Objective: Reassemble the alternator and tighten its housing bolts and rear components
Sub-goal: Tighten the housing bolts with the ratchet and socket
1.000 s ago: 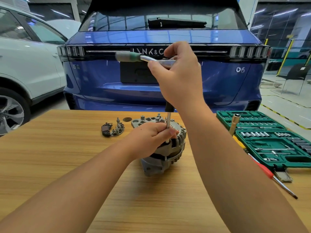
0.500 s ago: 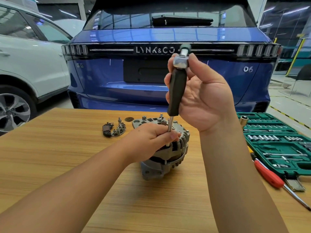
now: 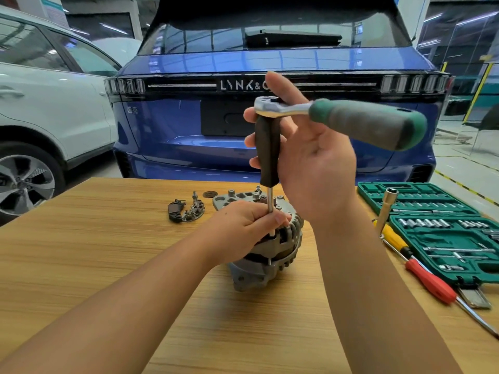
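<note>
Green-and-grey rubber covers the handle of a chrome ratchet (image 3: 340, 116), which sits crosswise on top of an upright black-handled extension driver (image 3: 267, 152). The right hand (image 3: 310, 157) curls around that black handle. The left hand (image 3: 243, 228) pinches the driver's thin steel shaft low down, steadying it over a housing bolt on the grey cast-metal alternator (image 3: 266, 252), which stands mid-table.

Likely risks: the tall tool leaning so the socket slips off the bolt, or the alternator tipping as the ratchet swings. The left fingertips (image 3: 279, 219) sit close to the socket.

To the right, an open green socket case (image 3: 445, 233) and yellow- and red-handled screwdrivers (image 3: 421, 271) lie near the swing path. A loose dark rectifier part (image 3: 186, 210) rests behind-left. The wooden table (image 3: 108, 252) offers room on the left and in front.
</note>
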`<state>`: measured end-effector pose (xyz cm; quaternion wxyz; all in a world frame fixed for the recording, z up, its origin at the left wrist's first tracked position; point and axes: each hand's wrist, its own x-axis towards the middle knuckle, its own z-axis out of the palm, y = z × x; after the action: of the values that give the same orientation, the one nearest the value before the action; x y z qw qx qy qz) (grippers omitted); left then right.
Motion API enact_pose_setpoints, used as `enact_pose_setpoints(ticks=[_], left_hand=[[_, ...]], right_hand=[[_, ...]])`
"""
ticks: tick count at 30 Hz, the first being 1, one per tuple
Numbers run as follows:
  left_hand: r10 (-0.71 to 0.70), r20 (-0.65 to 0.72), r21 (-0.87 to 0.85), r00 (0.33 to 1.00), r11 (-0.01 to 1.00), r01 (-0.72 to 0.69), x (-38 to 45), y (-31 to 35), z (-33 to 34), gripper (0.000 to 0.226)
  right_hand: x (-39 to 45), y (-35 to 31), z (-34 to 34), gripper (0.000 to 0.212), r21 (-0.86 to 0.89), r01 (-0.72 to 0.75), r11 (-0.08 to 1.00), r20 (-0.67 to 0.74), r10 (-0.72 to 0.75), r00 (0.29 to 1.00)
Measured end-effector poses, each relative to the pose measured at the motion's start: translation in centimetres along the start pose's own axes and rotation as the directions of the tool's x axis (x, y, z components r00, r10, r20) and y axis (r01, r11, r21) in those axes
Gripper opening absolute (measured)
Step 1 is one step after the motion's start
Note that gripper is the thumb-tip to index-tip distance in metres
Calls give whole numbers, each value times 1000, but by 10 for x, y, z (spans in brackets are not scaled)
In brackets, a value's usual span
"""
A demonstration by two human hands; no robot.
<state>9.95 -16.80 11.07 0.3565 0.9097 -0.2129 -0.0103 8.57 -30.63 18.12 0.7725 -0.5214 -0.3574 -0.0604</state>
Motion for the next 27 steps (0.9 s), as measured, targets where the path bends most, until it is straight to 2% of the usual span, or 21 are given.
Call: enact_pose_setpoints(ticks=[2,4,6,8,10,13,16,20,22,23,24,25,26,27], left_hand=[[-2,11,15,1000,1000,2,0,1,0,73],[-4,14,22,1000,1000,4,0,2,0,75],[-4,12,14,1000,1000,4,-1,2,-1,74],[-14,13,3,1000,1000,14,-1,2,-1,68],[-24,8,29,1000,999,24,0,2,0,53],[-25,6,82,1000,996,24,3,3,0,29],[-11,47,92,999,996,6,3,4,-1,28],[38,52,83,998,996,-43,4,2,-1,31],[41,63,97,997,994,-47,4,1,-1,35],[36,65,99,997,994,-42,5,0,-1,33],[32,65,104,997,994,-39,5,0,-1,30],[33,64,115,997,993,-40,4,0,-1,28],[30,58,114,998,993,-36,5,0,-1,26],[27,60,103,998,994,-33,5,-2,-1,25]], right_hand=[[0,-1,-4,53,87,-44,995,42,40,998],[4,-1,-5,50,95,-81,992,44,78,996],[12,-3,0,42,51,-148,988,-23,149,989],[17,-1,3,28,-83,-162,983,-122,151,981],[15,5,2,22,-144,-92,985,-163,68,984],[4,9,5,26,-67,12,998,-175,-24,984],[1,7,9,36,-193,81,978,-262,-131,956],[11,9,20,43,-483,137,865,-384,-349,855],[21,8,24,38,-604,105,790,-399,-414,819],[24,6,22,35,-615,64,786,-419,-394,818],[26,4,18,32,-550,22,835,-445,-315,838],[25,0,14,28,-404,-21,915,-443,-176,879],[25,-2,9,24,-193,-75,978,-378,-4,926],[24,-5,5,23,17,-141,990,-273,141,952]])
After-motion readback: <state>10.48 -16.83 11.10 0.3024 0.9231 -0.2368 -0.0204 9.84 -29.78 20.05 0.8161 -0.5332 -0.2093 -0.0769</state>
